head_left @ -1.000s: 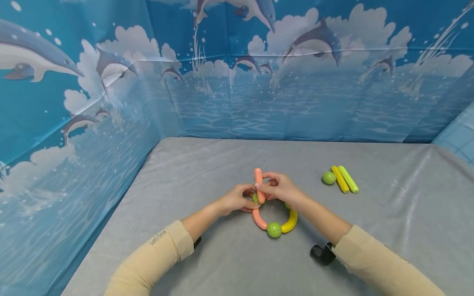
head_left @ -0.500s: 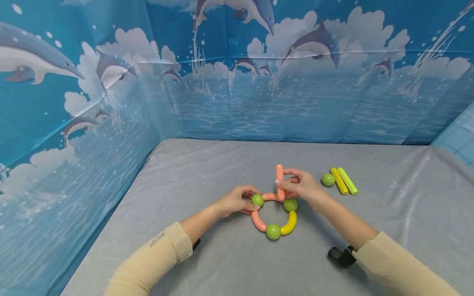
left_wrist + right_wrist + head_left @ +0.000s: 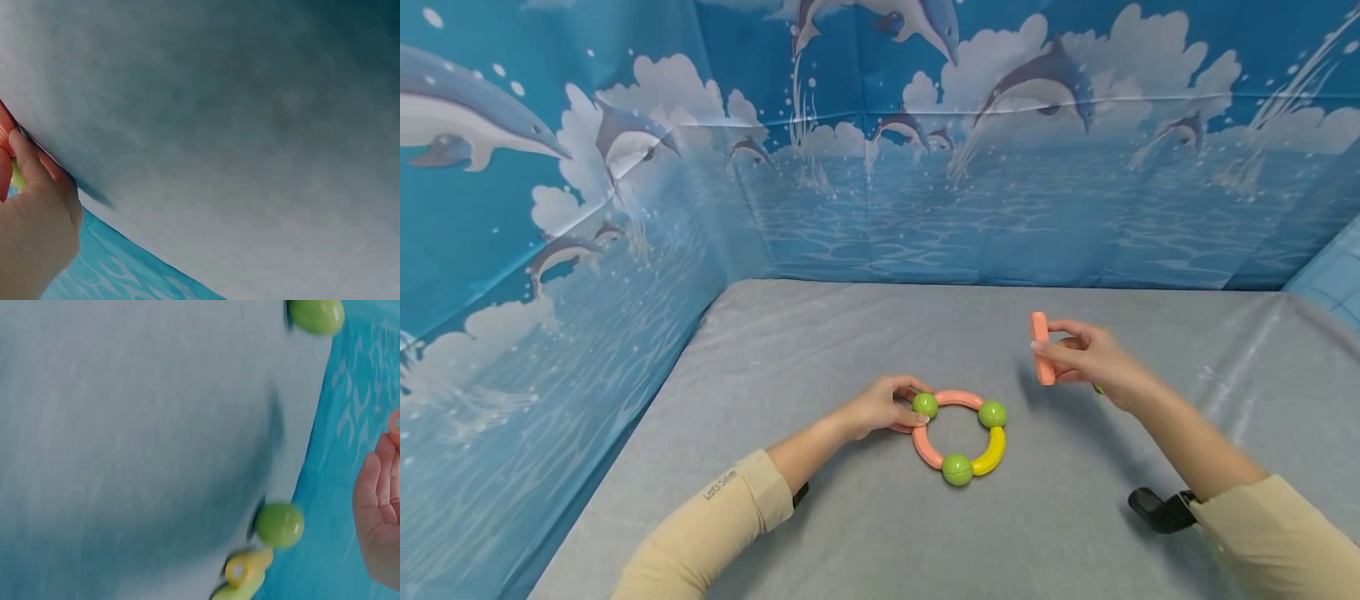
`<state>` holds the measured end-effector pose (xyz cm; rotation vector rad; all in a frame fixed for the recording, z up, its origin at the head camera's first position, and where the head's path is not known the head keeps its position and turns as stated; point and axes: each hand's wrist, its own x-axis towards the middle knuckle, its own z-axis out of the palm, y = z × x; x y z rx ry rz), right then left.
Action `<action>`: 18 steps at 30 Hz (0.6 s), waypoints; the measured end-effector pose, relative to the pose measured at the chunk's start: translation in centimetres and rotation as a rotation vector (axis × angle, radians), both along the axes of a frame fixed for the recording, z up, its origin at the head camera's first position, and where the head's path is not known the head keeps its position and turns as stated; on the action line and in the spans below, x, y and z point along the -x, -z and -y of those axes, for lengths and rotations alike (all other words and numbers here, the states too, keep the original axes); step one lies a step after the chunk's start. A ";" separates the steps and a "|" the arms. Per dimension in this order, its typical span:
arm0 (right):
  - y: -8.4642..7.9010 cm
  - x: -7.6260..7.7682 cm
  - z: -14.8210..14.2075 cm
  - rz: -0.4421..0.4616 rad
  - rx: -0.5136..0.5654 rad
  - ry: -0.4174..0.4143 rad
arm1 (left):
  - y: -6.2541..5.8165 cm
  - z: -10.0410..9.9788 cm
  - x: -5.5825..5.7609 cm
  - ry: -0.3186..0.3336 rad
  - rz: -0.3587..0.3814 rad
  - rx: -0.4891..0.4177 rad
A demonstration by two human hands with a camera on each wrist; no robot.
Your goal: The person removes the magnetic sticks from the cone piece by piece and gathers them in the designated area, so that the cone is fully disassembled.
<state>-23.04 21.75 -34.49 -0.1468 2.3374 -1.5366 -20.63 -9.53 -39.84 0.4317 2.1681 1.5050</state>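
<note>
A ring of curved pink bars [image 3: 928, 451], a curved yellow bar [image 3: 990, 454] and three green balls [image 3: 957, 469] lies on the grey cloth. My left hand [image 3: 880, 408] pinches the ring's upper-left green ball [image 3: 925, 405] between thumb and fingers. A bit of pink shows under this hand, mostly hidden. To the right of the ring, my right hand [image 3: 1093, 360] holds a straight pink bar [image 3: 1041, 350] upright above the cloth, thumb in front and fingers behind. In the right wrist view, only the pink bar's round end [image 3: 395, 428] shows at the edge.
In the right wrist view a loose green ball [image 3: 279, 524] lies beside a yellow bar [image 3: 247, 567] and a lime bar [image 3: 240, 591]. My right hand mostly hides them in the head view. A dolphin-print curtain [image 3: 865, 208] borders the cloth [image 3: 820, 333] behind and left.
My right hand has carried the straight pink bar from above the ring's left side rightward, over to the loose pieces. My left hand has stayed at the same green ball; the ring has barely moved.
</note>
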 end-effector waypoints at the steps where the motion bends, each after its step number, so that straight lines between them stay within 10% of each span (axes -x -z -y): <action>1: -0.1 0.1 -0.5 -0.007 -0.020 0.007 | -0.1 0.0 0.0 0.000 0.002 -0.002; 18: 1.1 1.0 -8.9 0.005 -0.293 0.107 | 0.1 -0.1 0.3 -0.024 0.048 -0.005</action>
